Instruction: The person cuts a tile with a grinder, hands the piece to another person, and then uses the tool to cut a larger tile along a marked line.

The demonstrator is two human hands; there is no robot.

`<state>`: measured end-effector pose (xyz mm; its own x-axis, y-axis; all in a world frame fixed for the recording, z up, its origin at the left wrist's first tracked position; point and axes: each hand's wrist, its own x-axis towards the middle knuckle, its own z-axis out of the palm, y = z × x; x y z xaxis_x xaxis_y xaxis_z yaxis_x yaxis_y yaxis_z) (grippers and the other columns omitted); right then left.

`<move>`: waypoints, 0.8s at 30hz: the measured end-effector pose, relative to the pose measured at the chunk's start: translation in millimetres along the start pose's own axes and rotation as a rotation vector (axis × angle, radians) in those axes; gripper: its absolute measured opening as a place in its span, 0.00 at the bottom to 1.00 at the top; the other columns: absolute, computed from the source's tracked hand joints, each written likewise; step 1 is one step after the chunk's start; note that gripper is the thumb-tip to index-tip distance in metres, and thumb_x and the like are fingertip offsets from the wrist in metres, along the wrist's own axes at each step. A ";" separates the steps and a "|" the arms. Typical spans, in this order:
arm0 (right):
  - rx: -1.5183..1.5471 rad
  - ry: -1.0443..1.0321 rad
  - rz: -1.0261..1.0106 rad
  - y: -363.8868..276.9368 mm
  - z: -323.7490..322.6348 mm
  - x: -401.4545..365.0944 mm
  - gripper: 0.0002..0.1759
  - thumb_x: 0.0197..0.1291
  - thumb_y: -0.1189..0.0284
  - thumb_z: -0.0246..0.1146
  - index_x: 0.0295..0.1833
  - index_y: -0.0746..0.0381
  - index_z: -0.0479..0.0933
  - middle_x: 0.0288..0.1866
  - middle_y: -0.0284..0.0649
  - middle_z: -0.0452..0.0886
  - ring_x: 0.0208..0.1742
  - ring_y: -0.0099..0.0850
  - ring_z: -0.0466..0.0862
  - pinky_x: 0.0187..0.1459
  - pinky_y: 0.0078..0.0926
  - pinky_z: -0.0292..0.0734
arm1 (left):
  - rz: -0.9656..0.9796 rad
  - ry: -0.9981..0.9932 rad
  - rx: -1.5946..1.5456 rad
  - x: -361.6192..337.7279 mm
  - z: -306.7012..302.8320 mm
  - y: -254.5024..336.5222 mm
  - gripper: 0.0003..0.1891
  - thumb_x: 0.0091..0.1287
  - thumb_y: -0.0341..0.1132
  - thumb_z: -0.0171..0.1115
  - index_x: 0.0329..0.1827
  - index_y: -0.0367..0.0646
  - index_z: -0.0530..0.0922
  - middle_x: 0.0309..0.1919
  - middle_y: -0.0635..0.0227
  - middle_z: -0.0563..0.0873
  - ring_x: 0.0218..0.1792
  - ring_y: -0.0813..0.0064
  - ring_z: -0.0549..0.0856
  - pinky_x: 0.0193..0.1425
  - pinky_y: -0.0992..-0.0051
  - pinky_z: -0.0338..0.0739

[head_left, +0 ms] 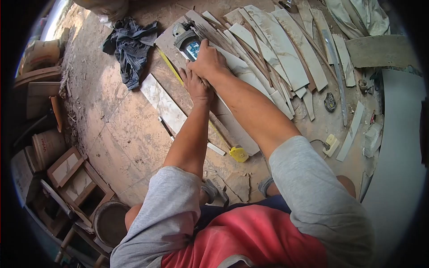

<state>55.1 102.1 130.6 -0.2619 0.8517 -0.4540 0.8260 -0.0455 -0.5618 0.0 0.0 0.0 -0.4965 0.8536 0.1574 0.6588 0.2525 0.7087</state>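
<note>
My right hand is wrapped round the rear of a power tool with a grey metal head and a blue-patterned body. The tool rests at the far end of a long tile strip. Just nearer to me, my left hand lies on the strip beside the yellow tape measure blade, its fingers stretched forward. That blade runs along the strip to its yellow case. What lies under my palms is hidden.
Many cut tile strips lie to the right, with a second tape measure and a power socket. A dark cloth and a marbled tile lie left. Buckets and wooden frames stand farther left.
</note>
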 end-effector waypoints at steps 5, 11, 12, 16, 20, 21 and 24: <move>-0.002 0.000 -0.021 0.6 1.1 1.4 0.44 0.53 0.53 0.72 0.65 0.69 0.61 0.54 0.57 0.83 0.56 0.51 0.85 0.56 0.43 0.80 | 0.007 0.016 0.020 0.6 -1.9 3.9 0.30 0.72 0.54 0.50 0.70 0.46 0.72 0.74 0.51 0.67 0.78 0.38 0.52 0.82 0.54 0.43; -0.024 -0.002 -0.033 2.2 3.2 4.7 0.45 0.53 0.52 0.71 0.65 0.70 0.61 0.54 0.57 0.83 0.55 0.51 0.85 0.56 0.44 0.81 | 0.027 0.037 0.024 0.8 -0.8 4.9 0.28 0.72 0.52 0.51 0.69 0.45 0.73 0.73 0.50 0.69 0.77 0.38 0.54 0.82 0.53 0.42; -0.023 -0.002 -0.031 2.6 4.3 4.9 0.45 0.53 0.52 0.71 0.65 0.70 0.61 0.54 0.57 0.83 0.55 0.51 0.85 0.56 0.44 0.81 | 0.027 0.035 0.024 0.4 -0.7 3.9 0.28 0.72 0.52 0.51 0.69 0.45 0.73 0.73 0.50 0.69 0.77 0.38 0.54 0.82 0.53 0.42; -0.044 0.003 -0.032 3.1 5.8 7.1 0.46 0.54 0.52 0.71 0.66 0.70 0.60 0.54 0.56 0.83 0.55 0.50 0.85 0.57 0.43 0.81 | 0.042 0.051 0.025 0.4 0.9 3.4 0.28 0.72 0.51 0.51 0.69 0.45 0.73 0.72 0.50 0.69 0.77 0.38 0.54 0.83 0.53 0.42; -0.052 -0.010 -0.027 2.0 4.8 5.9 0.47 0.53 0.52 0.71 0.67 0.70 0.59 0.55 0.56 0.83 0.56 0.49 0.85 0.57 0.43 0.80 | 0.012 0.058 0.034 -1.2 1.6 4.6 0.27 0.72 0.50 0.51 0.69 0.45 0.73 0.72 0.50 0.70 0.77 0.40 0.55 0.83 0.53 0.41; -0.053 -0.010 -0.027 2.3 4.6 6.4 0.47 0.53 0.52 0.71 0.67 0.70 0.59 0.55 0.56 0.83 0.56 0.49 0.85 0.57 0.43 0.80 | 0.012 0.059 0.034 -0.3 1.4 4.6 0.27 0.72 0.50 0.51 0.69 0.45 0.73 0.72 0.50 0.70 0.77 0.40 0.55 0.83 0.53 0.41; -0.051 -0.017 -0.038 2.7 4.4 6.6 0.47 0.53 0.52 0.71 0.68 0.70 0.59 0.55 0.57 0.83 0.56 0.50 0.85 0.57 0.43 0.80 | 0.042 0.049 0.038 0.9 0.2 3.7 0.27 0.72 0.50 0.50 0.68 0.44 0.73 0.72 0.50 0.69 0.77 0.41 0.56 0.83 0.54 0.40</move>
<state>53.5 105.4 123.1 -0.3013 0.8433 -0.4450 0.8397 0.0136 -0.5429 2.1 1.8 2.6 -0.4947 0.8405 0.2209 0.7000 0.2348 0.6744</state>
